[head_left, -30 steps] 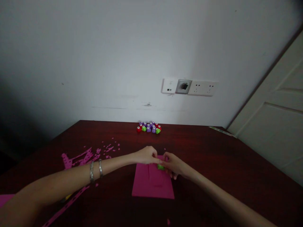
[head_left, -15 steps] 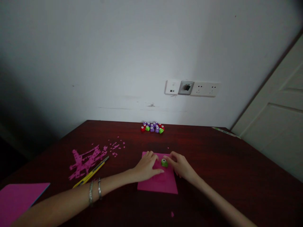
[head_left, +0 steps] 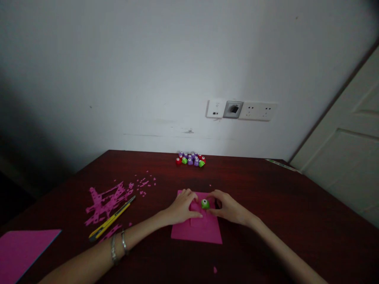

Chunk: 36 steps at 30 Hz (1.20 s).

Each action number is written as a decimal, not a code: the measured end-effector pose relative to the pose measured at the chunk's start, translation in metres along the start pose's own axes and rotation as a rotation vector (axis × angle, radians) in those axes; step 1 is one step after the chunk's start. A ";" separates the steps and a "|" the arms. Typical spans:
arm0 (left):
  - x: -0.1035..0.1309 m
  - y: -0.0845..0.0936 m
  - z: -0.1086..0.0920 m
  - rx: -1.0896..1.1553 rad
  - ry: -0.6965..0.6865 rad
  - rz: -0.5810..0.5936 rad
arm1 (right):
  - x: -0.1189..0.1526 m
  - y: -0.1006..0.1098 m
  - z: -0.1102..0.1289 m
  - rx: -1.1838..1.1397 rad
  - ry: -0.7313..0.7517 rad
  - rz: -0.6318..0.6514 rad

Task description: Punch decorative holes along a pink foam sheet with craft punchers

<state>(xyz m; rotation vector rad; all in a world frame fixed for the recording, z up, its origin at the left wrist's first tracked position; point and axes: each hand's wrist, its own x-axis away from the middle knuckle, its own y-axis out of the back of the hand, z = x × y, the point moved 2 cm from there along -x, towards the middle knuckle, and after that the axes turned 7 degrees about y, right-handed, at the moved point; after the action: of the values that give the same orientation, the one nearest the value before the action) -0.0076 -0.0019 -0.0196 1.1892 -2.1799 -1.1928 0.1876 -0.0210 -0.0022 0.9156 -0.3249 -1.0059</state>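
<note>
A pink sheet (head_left: 197, 233) lies on the dark red table, with a small green one-eyed figure (head_left: 205, 204) standing on its upper part. My left hand (head_left: 184, 208) rests over the sheet's left side, thumb and fingers apart, beside a raised or folded pink piece (head_left: 195, 221). From the right, my right hand (head_left: 226, 207) reaches in with thumb and index finger apart, their tips close to the green figure. Whether those tips touch it is hard to tell. Nothing shows between the fingers of my left hand.
Purple, red and green figures (head_left: 190, 161) stand near the wall. Pink paper scraps (head_left: 109, 202) and a yellow cutter (head_left: 112, 219) lie left, near my left forearm. Another pink sheet (head_left: 25, 248) is at the left front. Wall sockets (head_left: 257, 111) are behind the table.
My right thumb has come into view below the index finger, beside the green figure. My left forearm has shifted slightly, uncovering more of the yellow cutter and pink scraps.
</note>
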 end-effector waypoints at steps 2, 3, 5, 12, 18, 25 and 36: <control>0.000 -0.002 0.002 0.011 -0.006 -0.008 | -0.002 0.000 0.001 0.016 0.008 -0.004; 0.000 -0.003 0.003 0.017 -0.006 -0.008 | -0.003 0.000 0.001 0.018 0.010 -0.002; 0.000 -0.003 0.004 0.019 0.000 -0.010 | -0.003 0.000 0.002 0.019 0.013 0.008; 0.001 -0.002 0.002 0.025 0.007 -0.010 | -0.001 0.000 0.003 -0.013 0.029 0.006; 0.001 -0.002 0.003 0.039 -0.002 -0.007 | 0.000 0.002 0.004 0.021 0.031 0.004; 0.000 -0.003 0.005 0.043 -0.002 -0.011 | 0.003 0.016 -0.002 -0.006 -0.012 0.006; 0.001 -0.004 0.006 0.059 -0.005 -0.007 | 0.012 0.036 -0.047 -0.009 -0.137 -0.086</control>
<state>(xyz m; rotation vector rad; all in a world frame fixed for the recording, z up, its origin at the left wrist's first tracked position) -0.0102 -0.0007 -0.0260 1.2195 -2.2304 -1.1427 0.2441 0.0008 -0.0038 0.8600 -0.3977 -1.1514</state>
